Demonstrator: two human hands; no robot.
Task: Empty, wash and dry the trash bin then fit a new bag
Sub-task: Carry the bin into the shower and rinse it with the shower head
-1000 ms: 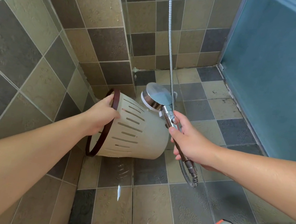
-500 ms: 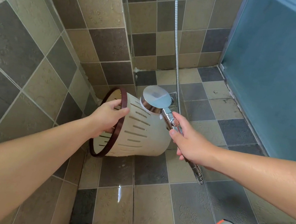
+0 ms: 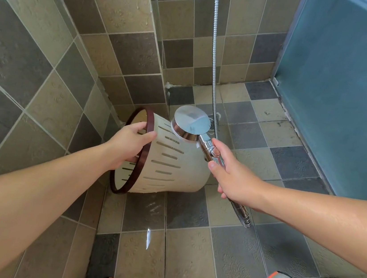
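Wet tiled floor [image 3: 140, 249], tiled walls [image 3: 49, 51], blue door [image 3: 347, 90]. Left hand [image 3: 128, 145] fingers clamped on tilted bin [image 3: 174, 168] rim. Right hand [image 3: 231, 175] wrapped round shower head [image 3: 191, 122] handle.

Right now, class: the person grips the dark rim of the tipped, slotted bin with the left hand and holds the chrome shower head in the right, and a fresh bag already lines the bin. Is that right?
One detail is wrong: no bag lines the bin. The head view shows its bare inside through the dark rim. The left hand does grip that rim, and the right hand holds the shower head.
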